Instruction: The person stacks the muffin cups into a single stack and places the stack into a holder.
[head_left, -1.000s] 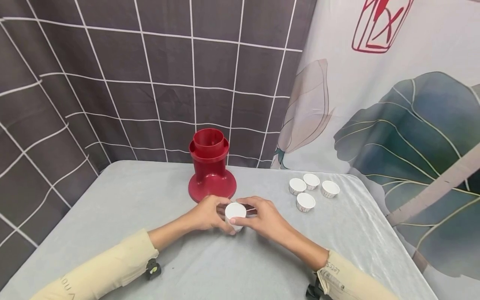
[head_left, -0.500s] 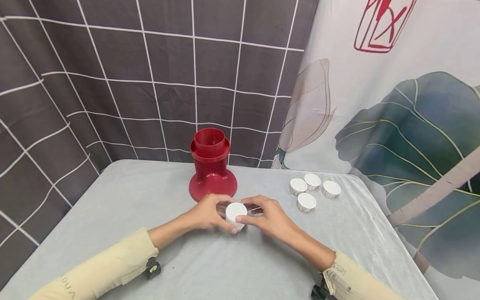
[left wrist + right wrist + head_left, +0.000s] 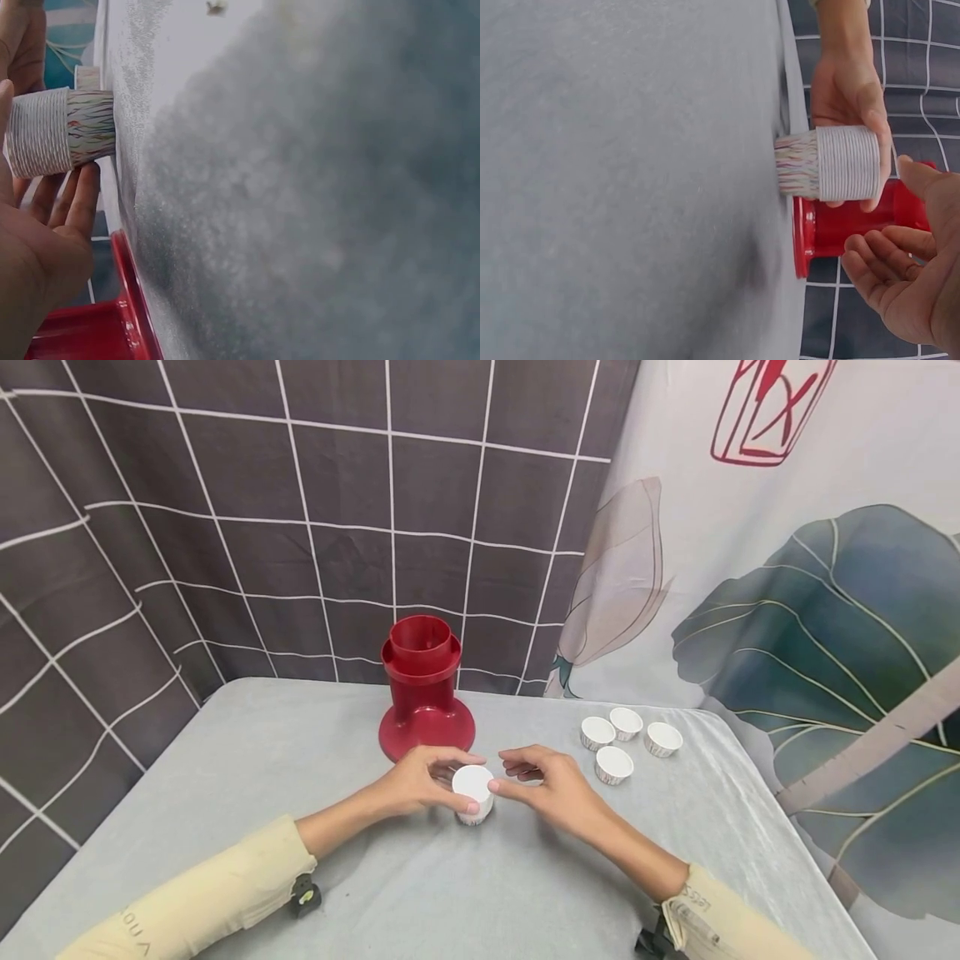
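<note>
A stack of white paper baking cups (image 3: 472, 782) stands upright on the table, its lowest cup patterned with coloured streaks. My left hand (image 3: 416, 785) curls round the stack from the left, thumb on the near side and fingers behind. To the right, my right hand (image 3: 562, 789) is apart from the stack with its fingers loosely bent and nothing between them. In the right wrist view a gap shows between that hand (image 3: 922, 262) and the nested cups (image 3: 847, 163). Just behind the hands stands a red plastic holder (image 3: 422, 693) with a round tube and a wide base.
Several single baking cups (image 3: 614, 765) sit separately at the right rear of the table. A grey cloth (image 3: 300, 743) covers the tabletop. Behind it hang a dark grid-patterned curtain (image 3: 337, 485) and a white leaf-patterned curtain (image 3: 675, 468).
My right hand has let go of the stack and drawn away to the right. My left hand stays round the stack, which has hardly moved.
</note>
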The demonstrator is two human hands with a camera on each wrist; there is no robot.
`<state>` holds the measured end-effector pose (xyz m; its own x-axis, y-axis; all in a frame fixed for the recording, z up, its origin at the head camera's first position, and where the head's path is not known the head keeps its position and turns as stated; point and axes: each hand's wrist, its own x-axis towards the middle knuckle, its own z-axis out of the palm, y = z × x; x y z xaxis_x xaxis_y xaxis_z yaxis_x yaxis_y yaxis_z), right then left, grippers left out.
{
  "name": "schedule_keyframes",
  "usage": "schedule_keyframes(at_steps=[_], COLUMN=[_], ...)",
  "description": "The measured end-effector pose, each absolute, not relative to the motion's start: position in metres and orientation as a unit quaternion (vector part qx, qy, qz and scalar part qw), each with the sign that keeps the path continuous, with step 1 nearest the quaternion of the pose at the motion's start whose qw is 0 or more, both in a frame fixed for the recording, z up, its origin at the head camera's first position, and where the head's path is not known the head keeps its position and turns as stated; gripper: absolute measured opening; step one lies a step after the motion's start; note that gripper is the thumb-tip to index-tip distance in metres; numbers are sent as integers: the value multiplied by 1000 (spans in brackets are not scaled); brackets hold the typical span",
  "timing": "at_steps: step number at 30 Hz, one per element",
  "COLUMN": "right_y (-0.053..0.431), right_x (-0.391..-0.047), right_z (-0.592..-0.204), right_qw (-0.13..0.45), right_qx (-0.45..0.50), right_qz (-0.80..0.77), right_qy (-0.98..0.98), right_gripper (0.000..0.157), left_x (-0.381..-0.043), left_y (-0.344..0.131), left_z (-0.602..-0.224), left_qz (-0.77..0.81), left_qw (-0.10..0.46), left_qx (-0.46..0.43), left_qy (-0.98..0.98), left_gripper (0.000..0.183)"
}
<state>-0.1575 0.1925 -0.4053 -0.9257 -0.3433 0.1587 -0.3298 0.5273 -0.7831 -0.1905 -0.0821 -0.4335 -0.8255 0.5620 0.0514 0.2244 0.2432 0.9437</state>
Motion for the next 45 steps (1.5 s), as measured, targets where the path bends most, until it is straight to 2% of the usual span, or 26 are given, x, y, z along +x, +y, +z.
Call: schedule_keyframes(at_steps=[13,26,34,45], right_y=[214,245,265,283], right_x=[-162,-167,-173,-176], right_z=[-396,-398,-396,-400], right_qw=[-25,-67,-114,-131], right_qx=[-164,-135,-129,-111], right_qz=[-427,-398,-364,-311], right_qy=[889,905,915,935], right_gripper=[47,48,45,49], left_x=[-192,-196,-198,-192], left_y=[-84,-78,-79,-78], left_z=[-428,-428,-429,-424], left_qz=[535,531,532,538], left_qw=[141,142,145,152], left_qx=[271,261,259,247], left_qy=[788,794,793,791], left_gripper=[51,48,48,47])
